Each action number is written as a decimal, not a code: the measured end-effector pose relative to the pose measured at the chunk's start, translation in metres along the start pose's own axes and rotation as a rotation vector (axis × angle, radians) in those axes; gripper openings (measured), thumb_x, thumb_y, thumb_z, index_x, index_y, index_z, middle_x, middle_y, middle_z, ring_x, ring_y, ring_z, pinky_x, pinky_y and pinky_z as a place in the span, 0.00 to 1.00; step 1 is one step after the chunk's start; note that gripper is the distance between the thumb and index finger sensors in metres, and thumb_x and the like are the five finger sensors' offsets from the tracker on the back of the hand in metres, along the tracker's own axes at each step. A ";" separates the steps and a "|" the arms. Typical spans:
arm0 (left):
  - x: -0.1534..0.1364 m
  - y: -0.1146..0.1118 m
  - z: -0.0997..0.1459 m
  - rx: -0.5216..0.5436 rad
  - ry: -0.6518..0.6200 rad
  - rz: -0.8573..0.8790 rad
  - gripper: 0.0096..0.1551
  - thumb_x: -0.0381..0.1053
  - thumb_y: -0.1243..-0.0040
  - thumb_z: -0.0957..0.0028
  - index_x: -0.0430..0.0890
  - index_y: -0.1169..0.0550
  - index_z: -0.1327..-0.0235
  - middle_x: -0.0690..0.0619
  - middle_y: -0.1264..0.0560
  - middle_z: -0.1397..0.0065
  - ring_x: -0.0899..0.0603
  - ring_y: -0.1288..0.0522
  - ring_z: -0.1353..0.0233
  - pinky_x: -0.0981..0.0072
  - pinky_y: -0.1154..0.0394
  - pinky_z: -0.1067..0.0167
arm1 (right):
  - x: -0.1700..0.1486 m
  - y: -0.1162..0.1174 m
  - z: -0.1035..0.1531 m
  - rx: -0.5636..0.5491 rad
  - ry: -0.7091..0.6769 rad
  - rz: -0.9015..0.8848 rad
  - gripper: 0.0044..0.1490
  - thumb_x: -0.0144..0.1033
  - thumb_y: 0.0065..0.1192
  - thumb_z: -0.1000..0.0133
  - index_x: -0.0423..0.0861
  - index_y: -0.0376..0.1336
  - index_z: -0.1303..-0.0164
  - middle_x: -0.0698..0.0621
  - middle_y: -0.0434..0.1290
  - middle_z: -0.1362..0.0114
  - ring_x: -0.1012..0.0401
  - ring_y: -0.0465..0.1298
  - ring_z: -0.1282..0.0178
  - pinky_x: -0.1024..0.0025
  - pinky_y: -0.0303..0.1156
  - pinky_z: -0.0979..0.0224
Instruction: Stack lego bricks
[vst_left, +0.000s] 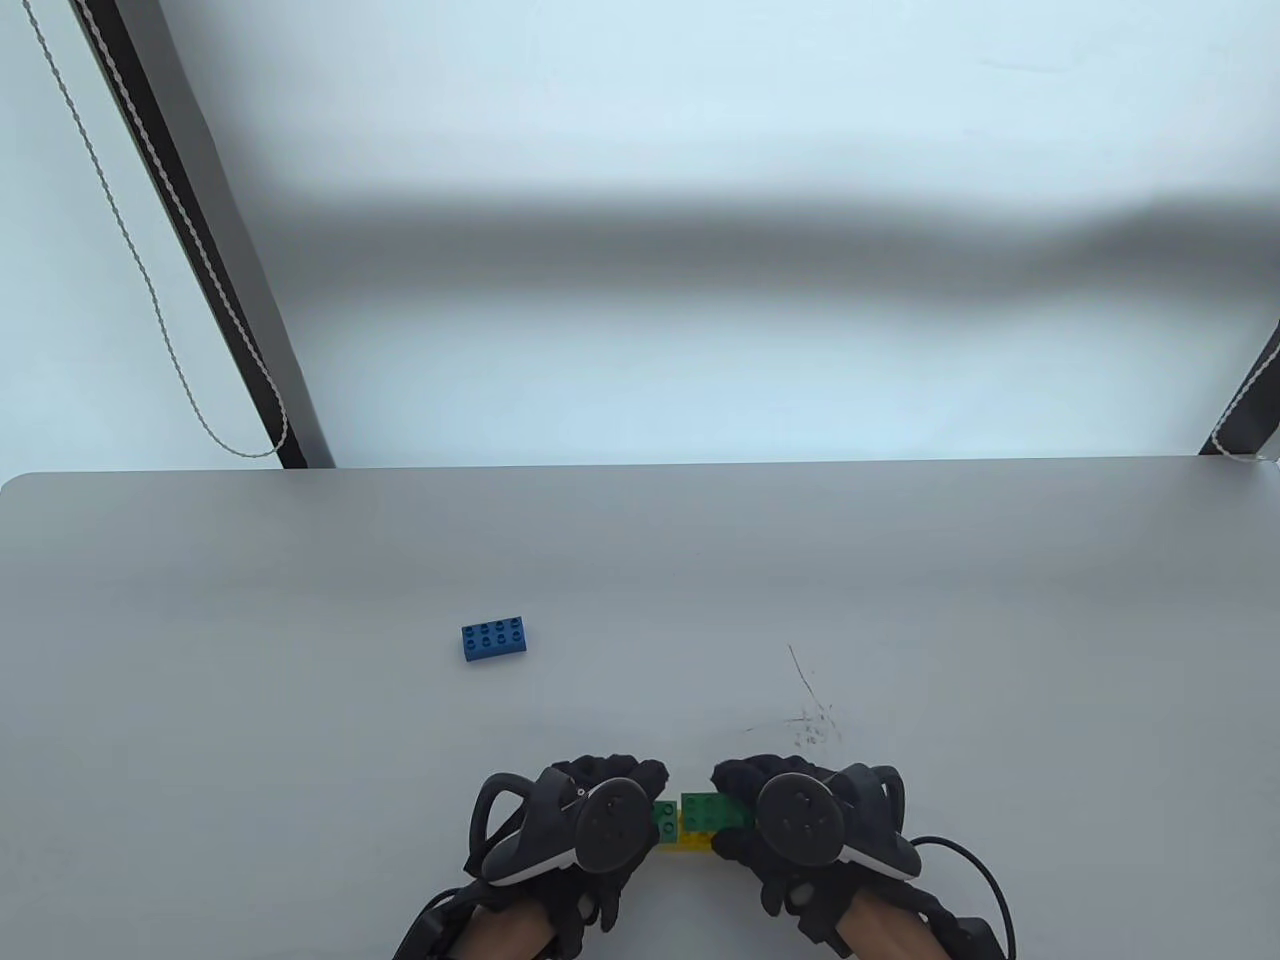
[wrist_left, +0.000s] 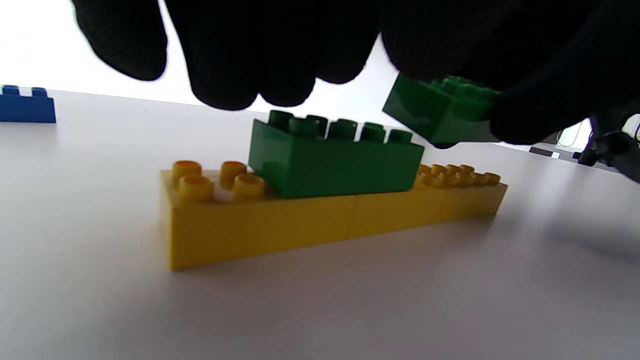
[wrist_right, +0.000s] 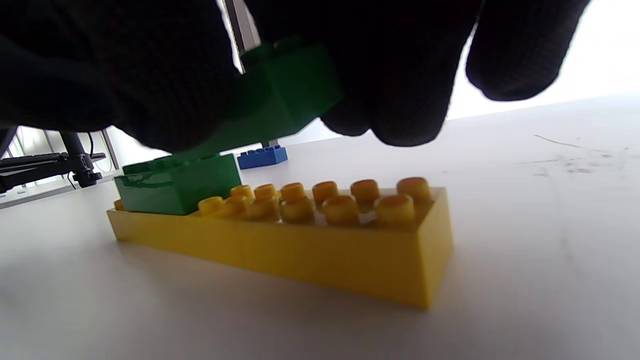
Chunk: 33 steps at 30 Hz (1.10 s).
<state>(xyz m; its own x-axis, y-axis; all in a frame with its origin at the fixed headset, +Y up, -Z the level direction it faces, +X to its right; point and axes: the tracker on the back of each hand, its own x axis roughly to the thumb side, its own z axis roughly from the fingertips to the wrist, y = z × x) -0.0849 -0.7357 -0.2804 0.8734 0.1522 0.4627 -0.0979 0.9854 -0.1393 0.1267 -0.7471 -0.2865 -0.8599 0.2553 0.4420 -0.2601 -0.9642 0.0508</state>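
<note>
You see a yellow base row (wrist_left: 300, 225) flat on tabletop, one green brick (wrist_left: 335, 160) seated on it; second green brick (wrist_left: 440, 112) tilted above; blue brick (vst_left: 495, 639) lying apart.

The table view looks down from above at the grey table (vst_left: 300, 800), hands entering at the bottom edge. Both wrist views sit low and close, facing the yellow brick row (wrist_left: 320, 220) (wrist_right: 300, 250) from opposite ends.

One brick (wrist_left: 335, 160) was seated on the long base row (wrist_left: 310, 220); a lone brick (vst_left: 495, 640) was set behind-left of that row.
</note>
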 end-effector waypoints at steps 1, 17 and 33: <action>-0.003 -0.001 -0.001 -0.018 0.011 0.006 0.34 0.60 0.42 0.54 0.52 0.27 0.33 0.48 0.26 0.27 0.39 0.26 0.29 0.36 0.30 0.34 | -0.001 0.002 0.000 0.015 0.003 -0.005 0.43 0.52 0.78 0.64 0.45 0.67 0.41 0.45 0.78 0.38 0.47 0.82 0.42 0.42 0.76 0.38; -0.012 -0.017 -0.008 -0.112 0.036 0.035 0.34 0.58 0.42 0.54 0.52 0.29 0.32 0.48 0.26 0.28 0.40 0.25 0.30 0.37 0.29 0.34 | -0.008 0.020 -0.007 0.109 0.038 -0.061 0.42 0.50 0.76 0.62 0.45 0.67 0.38 0.45 0.78 0.35 0.45 0.81 0.39 0.41 0.75 0.38; -0.009 -0.021 -0.012 -0.184 0.042 0.066 0.34 0.56 0.47 0.53 0.53 0.33 0.29 0.48 0.29 0.26 0.38 0.29 0.28 0.36 0.32 0.33 | -0.003 0.020 -0.010 0.122 0.057 -0.019 0.43 0.49 0.75 0.62 0.43 0.68 0.38 0.44 0.79 0.36 0.45 0.82 0.38 0.42 0.77 0.40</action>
<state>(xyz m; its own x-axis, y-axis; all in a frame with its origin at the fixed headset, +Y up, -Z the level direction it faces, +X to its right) -0.0853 -0.7585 -0.2920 0.8874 0.2087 0.4111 -0.0698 0.9422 -0.3277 0.1202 -0.7662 -0.2956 -0.8797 0.2741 0.3886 -0.2245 -0.9597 0.1688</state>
